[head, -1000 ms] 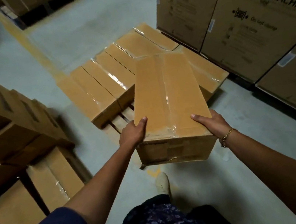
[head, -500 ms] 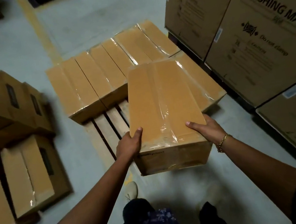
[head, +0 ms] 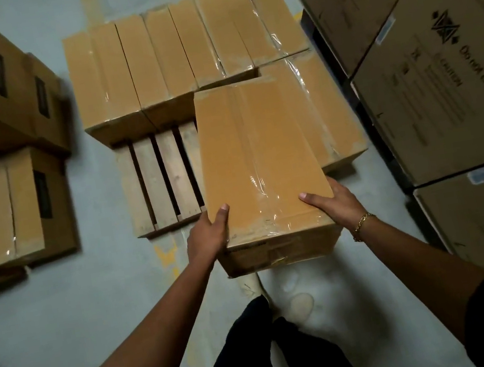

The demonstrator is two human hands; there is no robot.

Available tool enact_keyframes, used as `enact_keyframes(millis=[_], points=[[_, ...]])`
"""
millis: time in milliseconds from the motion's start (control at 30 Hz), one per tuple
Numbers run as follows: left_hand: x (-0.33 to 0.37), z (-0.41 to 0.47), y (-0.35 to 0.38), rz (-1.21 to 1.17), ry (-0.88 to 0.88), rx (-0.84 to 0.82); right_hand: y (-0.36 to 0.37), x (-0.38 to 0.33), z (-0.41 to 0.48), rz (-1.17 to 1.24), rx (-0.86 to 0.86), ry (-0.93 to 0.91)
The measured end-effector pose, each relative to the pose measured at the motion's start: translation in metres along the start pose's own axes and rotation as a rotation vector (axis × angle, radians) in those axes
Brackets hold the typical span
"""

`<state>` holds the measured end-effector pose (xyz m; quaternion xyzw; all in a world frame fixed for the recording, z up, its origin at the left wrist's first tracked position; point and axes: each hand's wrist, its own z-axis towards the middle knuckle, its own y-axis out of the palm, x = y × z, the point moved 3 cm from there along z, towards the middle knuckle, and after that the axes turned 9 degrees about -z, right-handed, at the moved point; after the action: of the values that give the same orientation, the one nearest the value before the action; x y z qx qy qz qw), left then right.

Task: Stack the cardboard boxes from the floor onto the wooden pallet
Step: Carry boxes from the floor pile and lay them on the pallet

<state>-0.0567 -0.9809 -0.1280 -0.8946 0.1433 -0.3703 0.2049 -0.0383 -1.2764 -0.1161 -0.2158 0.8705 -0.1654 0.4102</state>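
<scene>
The long brown cardboard box (head: 259, 161), sealed along its top with clear tape, is held in the air at its near end, lengthwise away from the person. Its far end hangs over the wooden slatted pallet (head: 154, 181). The left hand (head: 208, 239) clasps the near left corner and the right hand (head: 333, 207) the near right corner. Each has its thumb flat on the top face and its fingers wrapped down the side, likely so that the box can be steered from behind.

It points at the bare slats, in the gap between the row of matching taped boxes (head: 152, 67) across the pallet's far half and one more taped box (head: 327, 112) laid lengthwise on the right. That gap looks like the intended slot, and the box is already turned to suit it.

Further brown boxes (head: 16, 206) wait on the grey concrete floor (head: 79, 304) at the left. Large printed washing-machine cartons (head: 436, 57) stand at the right, close beside the pallet.
</scene>
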Motion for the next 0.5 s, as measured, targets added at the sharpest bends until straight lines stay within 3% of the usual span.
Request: enact_keyframes(millis=[500], points=[[-0.070,0.150,0.121,-0.009,-0.008,0.050,0.058,0.122,0.176,-0.016,0.034,-0.030]])
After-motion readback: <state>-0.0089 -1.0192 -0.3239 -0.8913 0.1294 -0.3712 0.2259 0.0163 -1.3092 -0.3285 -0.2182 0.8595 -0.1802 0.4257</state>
